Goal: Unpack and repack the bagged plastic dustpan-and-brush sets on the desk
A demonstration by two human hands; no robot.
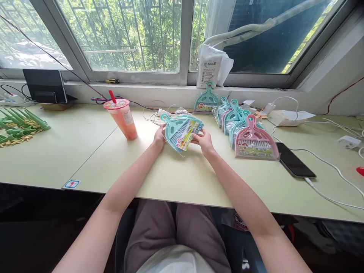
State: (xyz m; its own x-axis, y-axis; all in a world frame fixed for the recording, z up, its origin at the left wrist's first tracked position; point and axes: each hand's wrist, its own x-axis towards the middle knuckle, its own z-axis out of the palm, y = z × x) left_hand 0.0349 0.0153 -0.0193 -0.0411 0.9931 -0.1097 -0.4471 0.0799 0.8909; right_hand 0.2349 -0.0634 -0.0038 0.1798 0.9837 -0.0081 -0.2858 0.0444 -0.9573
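Note:
A turquoise dustpan and brush set in clear wrap, with a printed label, is held tilted above the desk between my two hands. My left hand grips its left side near the handle, the fingers partly hidden behind it. On the other side, my right hand pinches the lower right edge by the label. To the right stands a row of similar wrapped sets, with a pink dustpan and brush set at the front and turquoise ones behind it. Another turquoise set leans against the wall under the window.
A cup of pink drink with a red straw stands left of my hands. A phone on a white charging cable lies at the right. Green woven pieces and a tablet are at the left. A white package sits on the sill.

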